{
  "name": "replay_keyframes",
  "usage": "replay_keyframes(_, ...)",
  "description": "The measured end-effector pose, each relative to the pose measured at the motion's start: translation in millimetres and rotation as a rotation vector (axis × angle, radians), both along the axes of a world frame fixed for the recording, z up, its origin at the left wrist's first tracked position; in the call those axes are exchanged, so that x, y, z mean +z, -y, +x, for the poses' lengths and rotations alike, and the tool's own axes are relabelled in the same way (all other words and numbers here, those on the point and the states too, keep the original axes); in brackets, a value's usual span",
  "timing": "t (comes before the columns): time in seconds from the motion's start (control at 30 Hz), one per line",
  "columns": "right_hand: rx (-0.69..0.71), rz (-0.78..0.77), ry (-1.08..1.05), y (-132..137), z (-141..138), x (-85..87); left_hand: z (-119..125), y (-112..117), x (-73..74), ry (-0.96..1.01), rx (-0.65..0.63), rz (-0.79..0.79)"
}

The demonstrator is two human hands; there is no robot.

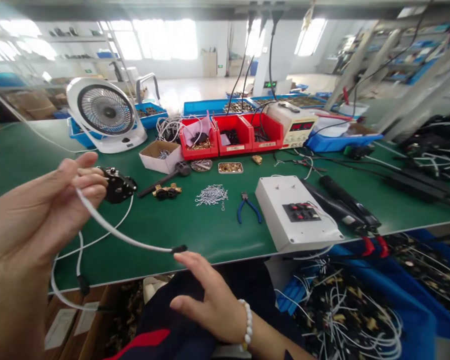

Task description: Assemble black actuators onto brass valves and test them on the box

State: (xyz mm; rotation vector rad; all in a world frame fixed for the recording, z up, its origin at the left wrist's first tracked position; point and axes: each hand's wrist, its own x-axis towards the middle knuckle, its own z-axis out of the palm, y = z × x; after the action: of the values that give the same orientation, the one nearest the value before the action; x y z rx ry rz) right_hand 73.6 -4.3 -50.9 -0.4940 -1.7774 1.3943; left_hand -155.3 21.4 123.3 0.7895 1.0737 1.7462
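On the left, my left hand (84,187) is raised over the bench with its fingers closed round a white cable (116,232). The cable curves to the right and ends in a black tip (179,249). Further white strands hang below the hand, one with a black end (83,284). A black round part with metal fittings (119,186) shows just beyond the fingers; whether they grip it too, I cannot tell. Near the bench's front edge my right hand (210,300) has thumb and forefinger apart. Its forefinger is close to the black tip, contact unclear.
Blue-handled pliers (249,207) and a pile of metal clips (212,195) lie mid-bench. To the right stands a white switch box (296,212). Red bins (232,135), a fan (107,115) and a power supply (292,125) line the back. Cable-filled blue bins (416,315) sit below right.
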Motion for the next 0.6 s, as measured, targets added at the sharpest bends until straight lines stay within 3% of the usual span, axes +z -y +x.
replay_keyframes(0.07,0.087,-0.086,-0.042,-1,-5,1.0,36,-5,-5.6,0.112,-0.081,0.063)
replay_keyframes(0.17,0.240,-0.438,-0.226,-5,-1,-1.7,77,-17,-26.2,0.149,-0.086,0.001)
replay_keyframes(0.23,0.297,-0.672,-0.434,-8,10,-3.1,94,-22,-45.6,0.187,-0.125,-0.100)
replay_keyframes(0.3,0.259,-0.777,-0.631,-11,24,-2.5,103,-22,-65.1,0.179,-0.215,-0.168)
replay_keyframes(0.43,0.047,-0.770,-0.744,-13,52,1.4,95,-1,-93.3,-0.065,-0.376,-0.258)
replay_keyframes(0.6,-0.084,-0.751,-0.711,-14,70,-4.1,54,33,-131.7,-0.685,-0.433,-0.592)
